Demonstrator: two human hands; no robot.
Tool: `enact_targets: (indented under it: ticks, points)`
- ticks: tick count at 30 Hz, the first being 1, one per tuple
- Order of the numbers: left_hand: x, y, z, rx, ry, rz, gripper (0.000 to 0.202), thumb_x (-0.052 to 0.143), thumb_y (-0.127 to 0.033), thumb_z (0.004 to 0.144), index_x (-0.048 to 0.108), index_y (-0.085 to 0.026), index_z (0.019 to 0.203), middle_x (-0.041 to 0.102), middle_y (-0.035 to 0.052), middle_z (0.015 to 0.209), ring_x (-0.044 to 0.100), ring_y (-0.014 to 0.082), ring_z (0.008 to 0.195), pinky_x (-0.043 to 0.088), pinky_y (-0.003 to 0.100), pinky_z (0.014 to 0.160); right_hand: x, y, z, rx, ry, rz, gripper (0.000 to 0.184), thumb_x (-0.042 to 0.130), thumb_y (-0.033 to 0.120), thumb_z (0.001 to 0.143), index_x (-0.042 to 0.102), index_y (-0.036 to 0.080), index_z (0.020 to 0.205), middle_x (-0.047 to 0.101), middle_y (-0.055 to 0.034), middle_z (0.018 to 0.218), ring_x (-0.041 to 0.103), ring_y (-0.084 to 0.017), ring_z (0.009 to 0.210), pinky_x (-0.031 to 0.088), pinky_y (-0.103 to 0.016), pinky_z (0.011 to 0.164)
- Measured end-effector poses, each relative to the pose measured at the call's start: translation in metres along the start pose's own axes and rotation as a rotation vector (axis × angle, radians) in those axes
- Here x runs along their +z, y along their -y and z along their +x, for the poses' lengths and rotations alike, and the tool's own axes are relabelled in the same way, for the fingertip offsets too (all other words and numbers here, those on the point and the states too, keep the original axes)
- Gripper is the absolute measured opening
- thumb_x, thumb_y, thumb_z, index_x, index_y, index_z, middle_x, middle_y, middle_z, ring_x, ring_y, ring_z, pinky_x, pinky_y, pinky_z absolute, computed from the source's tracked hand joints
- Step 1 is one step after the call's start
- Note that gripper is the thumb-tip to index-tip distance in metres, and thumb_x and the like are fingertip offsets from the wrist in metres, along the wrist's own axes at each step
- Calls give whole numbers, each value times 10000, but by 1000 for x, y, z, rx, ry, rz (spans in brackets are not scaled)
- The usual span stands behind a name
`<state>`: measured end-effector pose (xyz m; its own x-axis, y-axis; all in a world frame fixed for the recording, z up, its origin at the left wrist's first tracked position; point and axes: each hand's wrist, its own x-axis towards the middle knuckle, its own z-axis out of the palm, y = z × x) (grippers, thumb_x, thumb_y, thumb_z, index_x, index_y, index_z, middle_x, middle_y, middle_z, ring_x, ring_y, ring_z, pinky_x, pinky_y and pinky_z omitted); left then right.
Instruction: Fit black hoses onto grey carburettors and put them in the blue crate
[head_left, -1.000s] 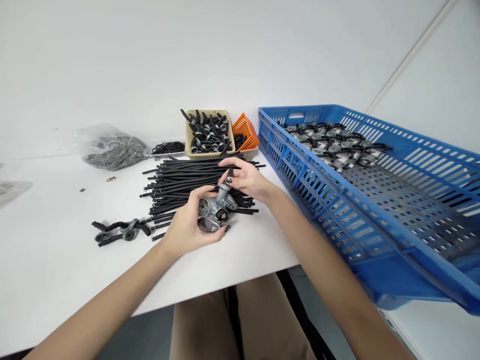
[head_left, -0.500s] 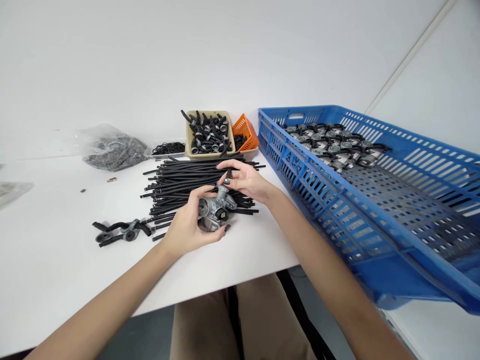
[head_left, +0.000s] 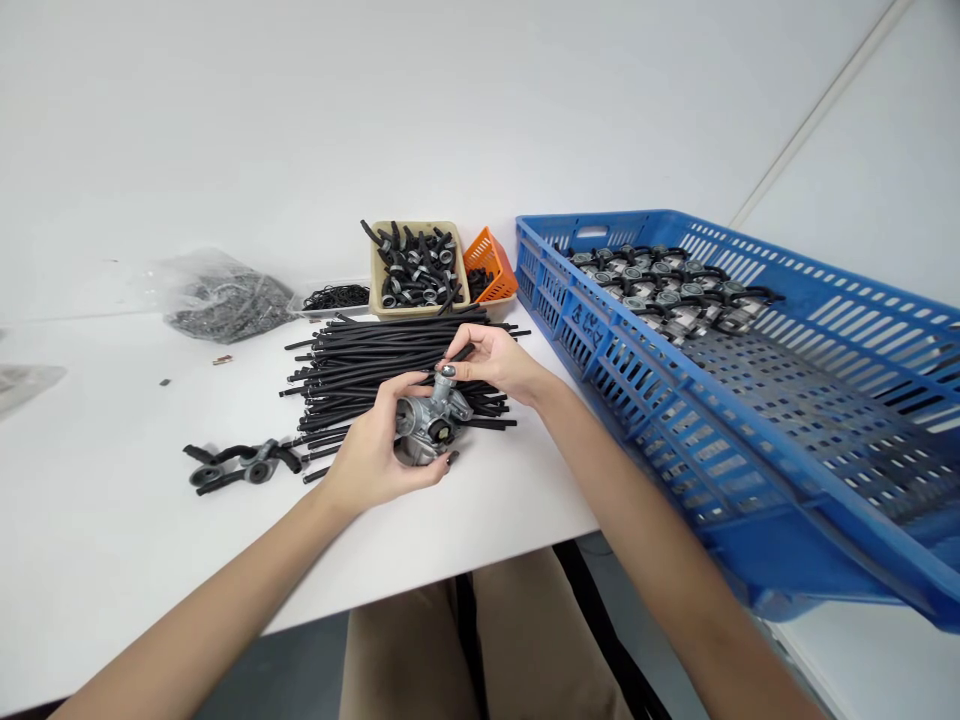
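Note:
My left hand is wrapped round a silver-grey metal carburetor, held just above the white table. The carburetor's round neck points up, and a black fitting shows on its near side. My right hand pinches a cap with a short black hose at the top of that neck. Its fingers hide most of the cap, so I cannot tell how far it is seated. Beneath and behind both hands lies a pile of long black rubber hoses.
Loose caps with black hoses lie at left. A cream bin of similar caps, an orange basket and a plastic bag of small parts stand behind. At right is a blue crate with several carburetors.
My right fingers have shifted slightly down onto the neck's top. The black hose, upright before, now leans to the right. My left hand and the carburetor have hardly moved.

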<state>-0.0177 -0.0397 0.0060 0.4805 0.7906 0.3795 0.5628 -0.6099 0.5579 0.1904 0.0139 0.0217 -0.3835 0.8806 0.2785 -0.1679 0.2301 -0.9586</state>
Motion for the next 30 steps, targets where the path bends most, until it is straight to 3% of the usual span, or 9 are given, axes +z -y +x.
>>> enact_targets:
  ticks: [14, 30]
  points:
    - [1, 1, 0, -2, -10, -22, 832, 744, -335, 619, 296, -242, 1314, 632, 83, 1179, 693, 210, 832, 532, 337, 779, 5, 3, 1, -86, -31, -129, 364, 828, 404, 620, 639, 154, 804, 629, -7, 807, 592, -118, 750, 492, -245, 697]
    - [1, 0, 1, -13, -8, -34, 822, 739, -324, 623, 298, -237, 1311, 625, 89, 1193, 695, 215, 845, 535, 351, 803, 7, 0, 4, -53, -86, -182, 437, 859, 449, 543, 580, 147, 691, 618, 13, 683, 570, -98, 606, 470, -241, 607]
